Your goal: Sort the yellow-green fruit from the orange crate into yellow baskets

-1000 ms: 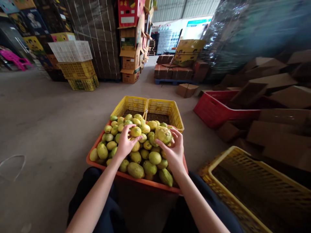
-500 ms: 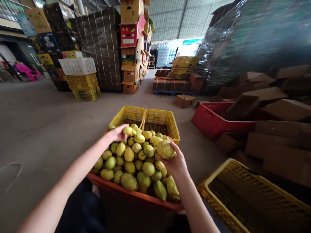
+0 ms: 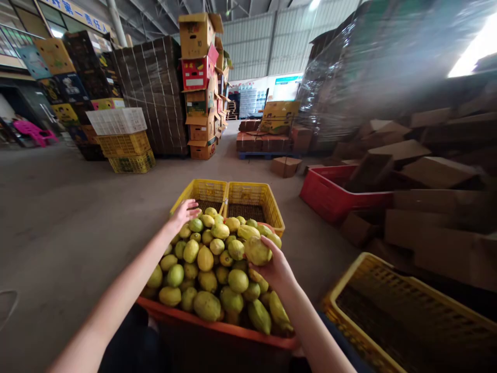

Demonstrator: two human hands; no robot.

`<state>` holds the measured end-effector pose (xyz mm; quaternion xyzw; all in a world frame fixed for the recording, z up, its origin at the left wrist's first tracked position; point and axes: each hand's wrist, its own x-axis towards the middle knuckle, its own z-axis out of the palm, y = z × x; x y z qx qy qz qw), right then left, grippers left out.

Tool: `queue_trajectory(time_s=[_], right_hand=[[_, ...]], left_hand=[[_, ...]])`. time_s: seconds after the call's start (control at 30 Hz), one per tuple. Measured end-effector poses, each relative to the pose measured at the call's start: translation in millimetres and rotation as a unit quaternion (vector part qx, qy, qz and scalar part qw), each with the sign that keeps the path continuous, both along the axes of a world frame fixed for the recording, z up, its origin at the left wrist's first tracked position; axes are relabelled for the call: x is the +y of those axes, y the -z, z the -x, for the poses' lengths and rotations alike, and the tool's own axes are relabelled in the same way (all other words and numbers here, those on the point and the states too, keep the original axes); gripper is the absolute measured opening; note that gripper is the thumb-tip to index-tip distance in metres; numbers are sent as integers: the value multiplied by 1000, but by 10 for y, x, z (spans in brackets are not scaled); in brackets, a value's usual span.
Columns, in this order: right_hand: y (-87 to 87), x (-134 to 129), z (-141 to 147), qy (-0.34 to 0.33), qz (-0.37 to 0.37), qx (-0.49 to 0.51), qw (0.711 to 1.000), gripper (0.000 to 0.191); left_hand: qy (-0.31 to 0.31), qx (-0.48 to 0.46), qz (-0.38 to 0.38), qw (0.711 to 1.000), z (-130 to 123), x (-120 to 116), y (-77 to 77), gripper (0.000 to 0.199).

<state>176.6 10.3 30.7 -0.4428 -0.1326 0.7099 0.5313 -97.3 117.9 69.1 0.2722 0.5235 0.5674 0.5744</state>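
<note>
Yellow-green citrus fruit (image 3: 257,250), likely firm and weighty, is filling our right hand (image 3: 277,267); we are gripping its girth and holding our left hand (image 3: 182,214) open.

The bare left forearm (image 3: 118,292) slants from the lower left up toward the middle, ending in the left hand (image 3: 184,214), which is open and empty, its slightly spread fingers pointing to the right. The bare right forearm (image 3: 312,324) rises from the lower right, leaning inward to the right hand (image 3: 275,267), whose thumb and fingers are curved in a grip. The right hand sits a little lower than the left hand, the two well apart.
</note>
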Motion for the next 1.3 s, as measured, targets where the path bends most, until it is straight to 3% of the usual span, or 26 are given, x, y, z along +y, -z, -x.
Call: queue_trajectory(time_s=[0.13, 0.33, 0.43, 0.53, 0.67, 0.77, 0.83, 0.93, 1.1, 1.17, 1.3], right_hand=[[67, -71, 183, -50, 30, -30, 998, 30], [278, -354, 457, -140, 79, -55, 985, 28], [238, -319, 421, -149, 92, -87, 981, 31], [30, 22, 284, -124, 96, -114, 981, 22], [-400, 792, 88, -48, 31, -159, 986, 23], [-639, 1296, 2, 6, -20, -295, 955, 43], [-674, 1472, -27, 21, -28, -353, 935, 44], [-511, 1444, -62, 19, -58, -435, 899, 32], [44, 910, -187, -22, -126, -551, 825, 26], [244, 705, -230, -57, -157, -629, 759, 28], [535, 510, -226, -114, -129, -716, 677, 52]], left_hand=[[93, 87, 32, 991, 152, -640, 270, 6], [31, 103, 114, 988, 207, -1285, 778, 5], [8, 99, 134, 986, 233, -1441, 925, 7], [11, 87, 121, 989, 286, -1467, 937, 5], [12, 65, 68, 996, 335, -1425, 849, 7], [13, 60, 56, 997, 331, -1413, 796, 6], [17, 57, 53, 997, 325, -1415, 775, 7], [21, 62, 41, 997, 329, -1435, 758, 6], [36, 79, 34, 996, 333, -1506, 744, 12], [37, 82, 42, 995, 325, -1526, 748, 10], [53, 84, 47, 994, 318, -1535, 778, 7]])
